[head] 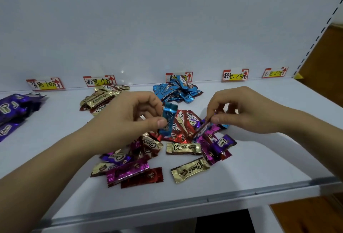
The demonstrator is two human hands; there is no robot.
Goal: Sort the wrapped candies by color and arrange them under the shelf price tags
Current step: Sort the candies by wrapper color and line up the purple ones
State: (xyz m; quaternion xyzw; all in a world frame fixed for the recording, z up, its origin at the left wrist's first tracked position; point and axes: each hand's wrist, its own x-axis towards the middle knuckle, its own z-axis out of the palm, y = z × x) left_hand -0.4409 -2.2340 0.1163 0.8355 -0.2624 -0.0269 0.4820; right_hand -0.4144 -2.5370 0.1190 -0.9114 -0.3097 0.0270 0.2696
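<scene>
White shelf (259,168) and white back panel (167,28) fill the view, with handwritten price tags (235,75) standing in a row where the two meet. Sorted candies lie under three of them: a purple pile (16,108) far left, a gold pile (103,95) next, and a blue pile (176,91) near the middle. The mixed heap (167,151) of red, gold, magenta and purple wrappers lies nearer the front edge, between the forearms. The left hand (130,116) has thumb and curled fingers pinched on a blue candy (168,119), lifted clear of the heap; its long axis runs nearly upright, the top leaning slightly right and away. What the next move turns on, as I judge it, is that the blue pile sits straight behind this candy and a touch to its right, just beyond the left fingertips. A short reach forward by the hand already holding it should do; the right hand is about as near but occupied. The right hand (241,110) pinches the upper end of a second candy (203,128) between thumb and forefinger, the wrapper slanting down toward the lower left into the heap. Its colour is hard to make out, dark purple perhaps, since fingers and blur cover most of it. The blue tag (188,77) is half hidden by its own pile, the purple pile is cut off by the frame's left edge, and the writing on the rightmost tag (274,72) is too smeared to read surely.
</scene>
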